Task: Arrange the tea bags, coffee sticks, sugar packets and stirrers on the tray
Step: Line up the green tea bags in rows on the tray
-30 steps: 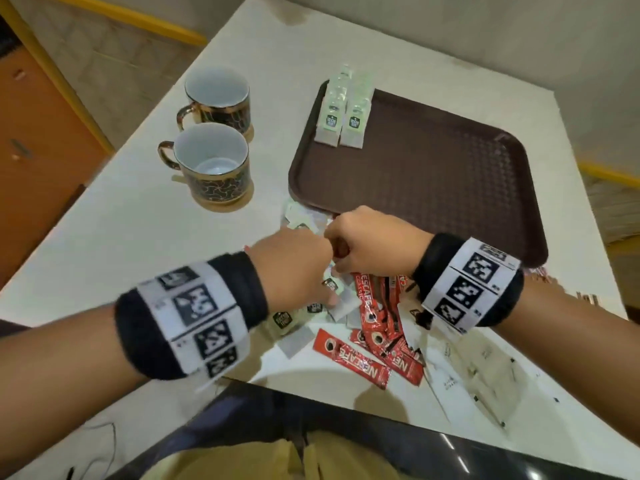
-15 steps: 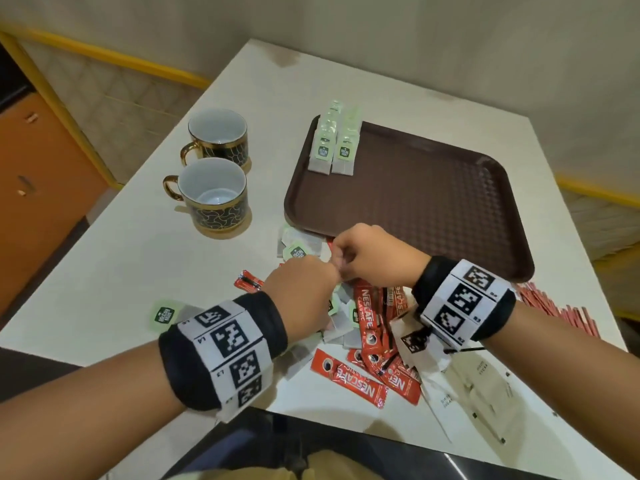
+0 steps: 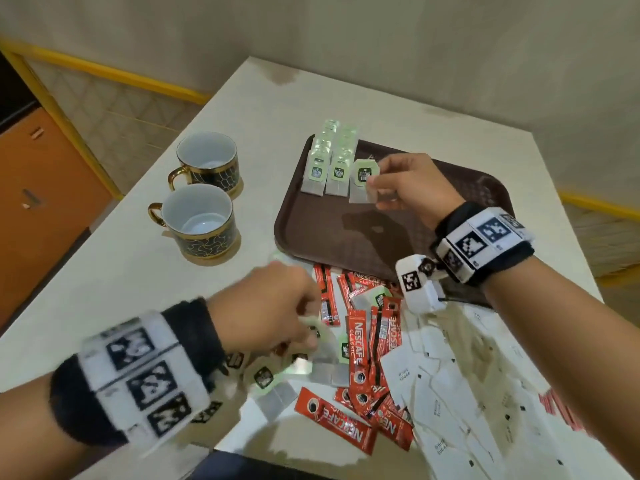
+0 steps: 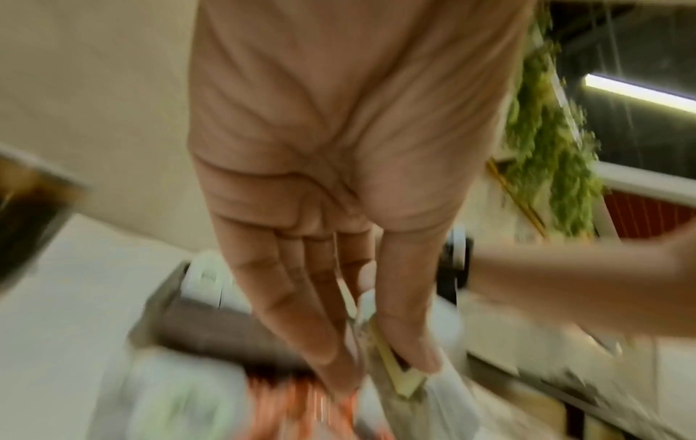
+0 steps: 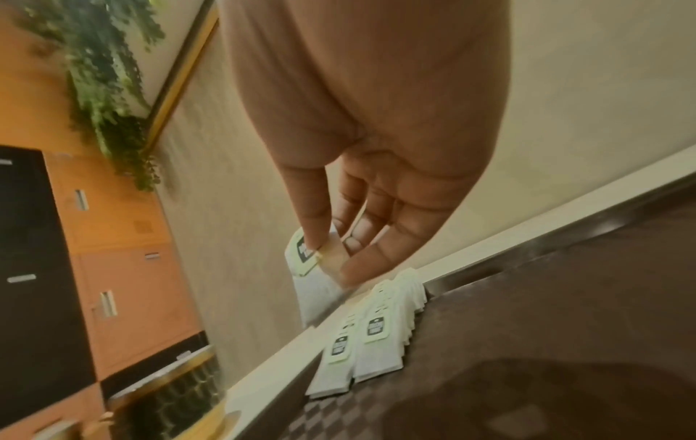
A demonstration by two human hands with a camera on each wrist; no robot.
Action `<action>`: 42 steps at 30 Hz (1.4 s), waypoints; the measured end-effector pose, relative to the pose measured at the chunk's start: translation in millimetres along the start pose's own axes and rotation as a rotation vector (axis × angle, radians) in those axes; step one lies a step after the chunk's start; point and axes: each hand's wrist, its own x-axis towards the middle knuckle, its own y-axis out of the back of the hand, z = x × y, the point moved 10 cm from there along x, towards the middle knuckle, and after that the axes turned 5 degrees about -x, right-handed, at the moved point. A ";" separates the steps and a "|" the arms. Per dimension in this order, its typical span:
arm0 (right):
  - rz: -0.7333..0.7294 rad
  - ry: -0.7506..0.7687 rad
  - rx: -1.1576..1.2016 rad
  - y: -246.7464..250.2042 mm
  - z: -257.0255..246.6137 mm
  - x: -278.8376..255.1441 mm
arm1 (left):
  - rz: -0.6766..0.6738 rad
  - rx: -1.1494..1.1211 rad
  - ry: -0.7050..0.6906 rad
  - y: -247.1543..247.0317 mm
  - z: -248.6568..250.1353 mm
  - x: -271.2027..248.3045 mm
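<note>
My right hand (image 3: 377, 188) pinches a green-tagged tea bag (image 3: 363, 181) just above the brown tray (image 3: 415, 237), right beside two rows of tea bags (image 3: 327, 161) at the tray's far left corner. In the right wrist view, thumb and fingers hold that tea bag (image 5: 305, 256) over the rows (image 5: 376, 333). My left hand (image 3: 308, 337) is down in the loose pile near the table's front and pinches another tea bag (image 4: 399, 378). Red coffee sticks (image 3: 360, 348), white sugar packets (image 3: 450, 393) and red stirrers (image 3: 561, 410) lie on the table.
Two black-and-gold cups (image 3: 201, 220) (image 3: 207, 161) stand left of the tray. Most of the tray's surface is bare. The table ends close behind the tray and at the right, with a wall beyond.
My right hand left the pile and carried a tea bag forward to the rows on the tray. The left hand stayed in the pile and took hold of another tea bag.
</note>
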 end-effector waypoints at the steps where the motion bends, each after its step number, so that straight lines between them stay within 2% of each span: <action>1: 0.001 -0.009 -0.002 0.9 2.4 8.6 | 0.059 0.001 -0.010 22.3 2.9 -0.5; 3: -0.011 -0.029 -0.046 -0.3 11.1 27.8 | 0.205 0.037 -0.031 73.0 11.0 2.9; 6: -0.023 -0.077 -0.149 -7.3 25.6 53.3 | 0.424 0.230 -0.056 144.4 26.3 26.6; 8: -0.025 -0.101 -0.173 -13.5 31.2 67.8 | 0.479 0.352 -0.058 171.4 32.2 61.1; 13: -0.018 -0.103 -0.238 -26.2 31.0 88.3 | 0.188 0.507 0.120 148.9 11.9 156.7; 17: 0.034 -0.106 -0.300 -24.6 33.8 97.7 | 0.092 0.524 0.206 129.0 -12.8 192.4; 22: 0.070 -0.106 -0.342 -20.8 32.7 100.7 | 0.127 0.544 0.230 132.9 -27.2 198.4; 29: 0.013 -0.055 -0.485 -35.9 28.5 95.0 | 0.175 0.435 0.186 125.9 -26.6 198.5; 37: 0.017 -0.111 -0.560 -41.5 35.2 105.2 | 0.196 0.506 0.200 126.2 -22.6 207.4; 42: 0.083 -0.160 -0.556 -34.5 42.1 108.1 | 0.224 0.528 0.208 131.1 -25.7 209.2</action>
